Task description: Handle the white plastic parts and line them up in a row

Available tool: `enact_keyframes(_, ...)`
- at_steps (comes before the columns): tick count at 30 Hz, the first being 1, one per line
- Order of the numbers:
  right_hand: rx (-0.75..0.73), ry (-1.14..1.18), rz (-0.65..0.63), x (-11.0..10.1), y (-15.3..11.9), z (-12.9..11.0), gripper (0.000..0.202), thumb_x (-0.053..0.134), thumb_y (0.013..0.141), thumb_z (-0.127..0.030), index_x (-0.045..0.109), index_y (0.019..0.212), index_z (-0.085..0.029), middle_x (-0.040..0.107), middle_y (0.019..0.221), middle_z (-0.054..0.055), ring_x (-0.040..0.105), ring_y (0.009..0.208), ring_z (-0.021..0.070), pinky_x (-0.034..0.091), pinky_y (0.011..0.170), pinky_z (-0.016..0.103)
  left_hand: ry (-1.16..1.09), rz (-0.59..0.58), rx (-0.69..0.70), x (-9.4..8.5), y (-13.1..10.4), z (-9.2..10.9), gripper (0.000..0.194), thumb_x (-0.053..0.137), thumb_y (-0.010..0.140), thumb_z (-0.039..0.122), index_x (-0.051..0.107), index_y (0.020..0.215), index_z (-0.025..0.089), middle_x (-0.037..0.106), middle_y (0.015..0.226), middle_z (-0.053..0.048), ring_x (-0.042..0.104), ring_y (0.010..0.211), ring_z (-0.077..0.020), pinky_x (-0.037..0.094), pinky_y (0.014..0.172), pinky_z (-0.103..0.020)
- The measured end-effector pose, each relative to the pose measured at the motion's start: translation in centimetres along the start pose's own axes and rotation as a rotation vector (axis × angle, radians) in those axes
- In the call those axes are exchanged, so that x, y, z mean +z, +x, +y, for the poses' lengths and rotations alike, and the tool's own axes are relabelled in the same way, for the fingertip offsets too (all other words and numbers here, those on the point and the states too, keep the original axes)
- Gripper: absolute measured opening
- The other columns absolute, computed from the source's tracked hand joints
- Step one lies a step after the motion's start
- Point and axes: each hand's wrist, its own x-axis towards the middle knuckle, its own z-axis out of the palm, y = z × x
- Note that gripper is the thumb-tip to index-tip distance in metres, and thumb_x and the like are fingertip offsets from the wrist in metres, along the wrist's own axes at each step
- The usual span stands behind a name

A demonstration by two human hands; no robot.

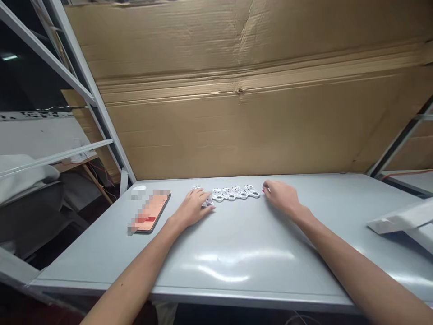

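Several small white parts with round holes [228, 194] lie in a row on the grey tabletop [233, 239]. My left hand [195, 207] rests over the row's left end, fingers spread, partly covering one or more of the parts. Just beyond the right end of the row is my right hand [279, 195], its fingers curled together near the surface. A small red spot shows at its fingertips; whether that is a held item or a nail cannot be made out.
A phone [151, 212] with an orange screen lies left of my left hand, a small white object [138, 189] behind it. White packaging [402, 216] sits at the right. Cardboard [250, 126] stands along the back, with a metal frame post [98, 99] at left.
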Motion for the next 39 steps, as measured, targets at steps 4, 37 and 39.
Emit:
enact_keyframes(4,-0.087,0.060,0.033,0.1,-0.5,-1.7,0.029,0.037,0.095,-0.025,0.065,0.104,-0.019,0.071,0.083,0.008,0.062,0.070,0.0228,0.036,0.061,0.031,-0.028,0.034,0.033,-0.7,-0.1,0.9,0.046,0.054,0.095,0.043,0.055,0.133,0.019,0.060,0.132,-0.012,0.048,0.130,-0.0307,0.038,0.109,-0.044)
enact_keyframes(37,0.216,1.525,-0.575,-0.1,-1.8,-5.5,0.011,0.066,0.085,-0.027,0.068,0.093,-0.019,0.068,0.122,0.012,0.062,0.120,0.0260,0.047,0.109,0.040,-0.133,-0.002,0.137,1.0,-0.3,3.0,0.064,0.067,0.082,0.059,0.057,0.131,0.019,0.046,0.146,-0.017,0.038,0.138,-0.0334,0.035,0.113,-0.048)
enact_keyframes(39,0.221,1.545,-0.571,-0.1,-1.8,-5.5,0.008,0.068,0.082,-0.023,0.069,0.090,-0.019,0.070,0.119,0.011,0.062,0.119,0.0247,0.046,0.110,0.038,-0.121,-0.010,0.158,0.7,-0.4,2.8,0.061,0.067,0.083,0.057,0.059,0.130,0.019,0.048,0.143,-0.016,0.040,0.137,-0.0335,0.035,0.113,-0.048)
